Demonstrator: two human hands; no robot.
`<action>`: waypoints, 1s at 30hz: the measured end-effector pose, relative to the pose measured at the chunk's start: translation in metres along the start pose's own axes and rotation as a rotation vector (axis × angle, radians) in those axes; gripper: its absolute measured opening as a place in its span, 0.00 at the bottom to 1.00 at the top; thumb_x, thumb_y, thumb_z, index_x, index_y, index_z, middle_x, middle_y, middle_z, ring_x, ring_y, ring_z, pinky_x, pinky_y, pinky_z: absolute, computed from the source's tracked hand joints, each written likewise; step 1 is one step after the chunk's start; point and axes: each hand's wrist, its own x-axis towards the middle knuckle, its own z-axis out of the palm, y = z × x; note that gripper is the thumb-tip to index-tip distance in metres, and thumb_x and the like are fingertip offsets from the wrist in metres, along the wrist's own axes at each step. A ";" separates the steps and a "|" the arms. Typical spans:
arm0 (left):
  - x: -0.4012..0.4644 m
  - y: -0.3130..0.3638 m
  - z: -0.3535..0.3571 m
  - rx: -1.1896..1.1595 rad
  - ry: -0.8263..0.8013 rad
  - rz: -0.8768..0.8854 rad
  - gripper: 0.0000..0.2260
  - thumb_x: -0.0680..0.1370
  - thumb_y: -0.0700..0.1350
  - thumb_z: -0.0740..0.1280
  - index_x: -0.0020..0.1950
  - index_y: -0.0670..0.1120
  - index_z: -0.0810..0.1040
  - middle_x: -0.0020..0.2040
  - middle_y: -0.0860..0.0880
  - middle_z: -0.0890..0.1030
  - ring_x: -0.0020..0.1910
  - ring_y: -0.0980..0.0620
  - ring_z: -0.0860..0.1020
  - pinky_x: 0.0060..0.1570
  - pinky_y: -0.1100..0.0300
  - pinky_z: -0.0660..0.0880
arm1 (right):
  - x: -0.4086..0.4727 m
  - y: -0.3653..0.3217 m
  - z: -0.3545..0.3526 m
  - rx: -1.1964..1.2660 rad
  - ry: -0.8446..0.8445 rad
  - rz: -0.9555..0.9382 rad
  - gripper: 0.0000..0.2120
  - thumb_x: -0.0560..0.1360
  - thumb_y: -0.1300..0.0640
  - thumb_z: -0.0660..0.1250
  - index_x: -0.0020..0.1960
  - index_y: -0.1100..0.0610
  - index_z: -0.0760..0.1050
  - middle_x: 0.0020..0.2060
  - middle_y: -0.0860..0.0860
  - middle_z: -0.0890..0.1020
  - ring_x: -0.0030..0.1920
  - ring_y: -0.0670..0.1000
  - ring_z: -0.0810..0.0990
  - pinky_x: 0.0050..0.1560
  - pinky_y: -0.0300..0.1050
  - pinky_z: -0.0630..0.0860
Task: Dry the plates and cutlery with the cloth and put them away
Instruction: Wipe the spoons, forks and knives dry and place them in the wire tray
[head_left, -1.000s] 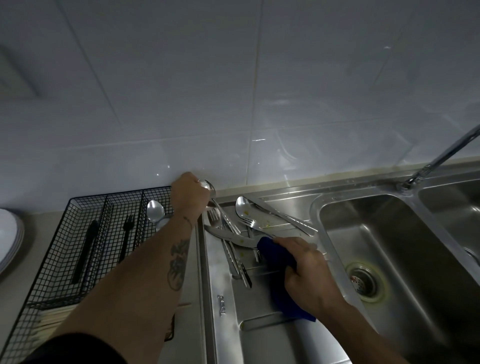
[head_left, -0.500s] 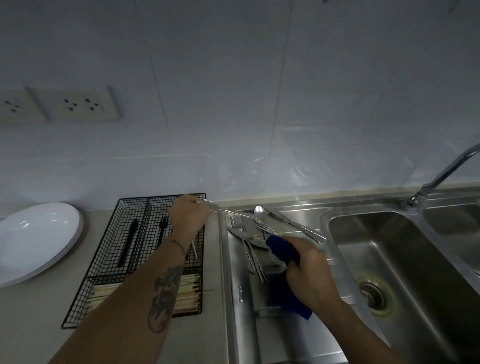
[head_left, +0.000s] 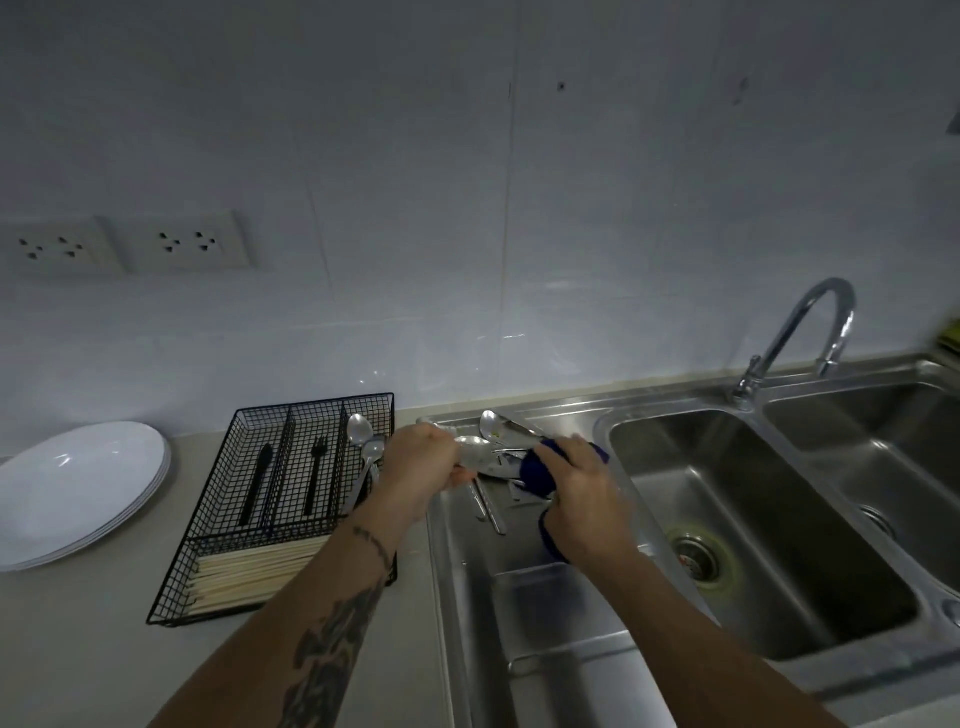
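My left hand (head_left: 415, 467) grips a spoon (head_left: 474, 451), fingers curled round its handle, bowl pointing to 3 o'clock. My right hand (head_left: 582, 499) holds the blue cloth (head_left: 537, 470) bunched, fingers wrapped round it, pressed to the spoon's far end. Both over the drainboard (head_left: 545, 613), where more cutlery (head_left: 498, 428) lies piled at 12 o'clock from my hands. Wire tray (head_left: 218, 545) at 9 o'clock holds two spoons (head_left: 363, 441), black knife (head_left: 260, 478), black fork (head_left: 316, 473), chopsticks (head_left: 249, 574). Plates (head_left: 78, 488) stacked further at 9 o'clock. Sink (head_left: 779, 545) and tap (head_left: 810, 322) towards 3 o'clock.
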 end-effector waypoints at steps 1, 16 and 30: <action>-0.002 0.000 -0.003 0.005 0.000 0.012 0.03 0.74 0.31 0.67 0.45 0.38 0.79 0.47 0.38 0.83 0.32 0.48 0.84 0.36 0.55 0.82 | -0.002 0.005 -0.004 0.032 0.025 0.069 0.31 0.60 0.69 0.67 0.63 0.54 0.76 0.60 0.53 0.76 0.58 0.58 0.77 0.51 0.54 0.79; -0.034 0.011 0.003 -0.090 -0.049 -0.013 0.07 0.71 0.29 0.64 0.45 0.35 0.80 0.42 0.36 0.84 0.36 0.43 0.85 0.44 0.50 0.83 | -0.012 -0.041 -0.035 -0.076 0.110 -0.117 0.30 0.63 0.67 0.68 0.65 0.56 0.75 0.58 0.53 0.75 0.57 0.57 0.75 0.50 0.51 0.78; -0.041 0.014 -0.010 -0.381 -0.186 -0.194 0.06 0.75 0.27 0.62 0.48 0.35 0.75 0.47 0.36 0.82 0.39 0.42 0.84 0.32 0.59 0.82 | -0.011 0.000 -0.033 -0.174 0.250 -0.138 0.25 0.60 0.60 0.78 0.57 0.57 0.80 0.47 0.54 0.81 0.46 0.56 0.77 0.48 0.50 0.75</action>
